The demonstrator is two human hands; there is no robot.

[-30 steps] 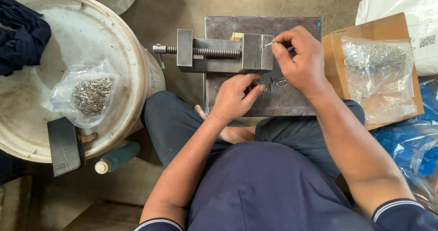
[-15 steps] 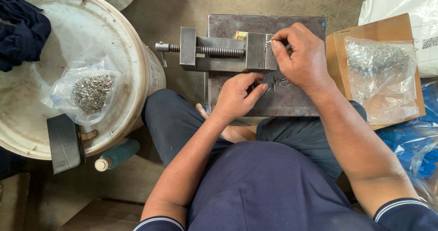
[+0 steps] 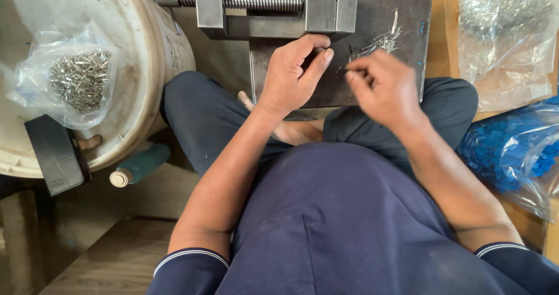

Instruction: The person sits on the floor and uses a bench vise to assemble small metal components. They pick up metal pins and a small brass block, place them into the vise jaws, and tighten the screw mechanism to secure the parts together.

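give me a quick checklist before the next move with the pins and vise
1. Left hand on the plate, just below the vise: ok.
2. Right hand over the loose pins: ok.
3. Pin pinched in right fingers: cannot tell, blurred.
4. Vise jaws free of a part: cannot tell.
5. Pin bag resting on the bucket lid: ok.
6. Vise sitting on the plate: ok.

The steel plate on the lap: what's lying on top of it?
On the steel plate sit a vise at its far edge and loose thin metal pins. The left hand and right hand cover whatever lies beneath them.
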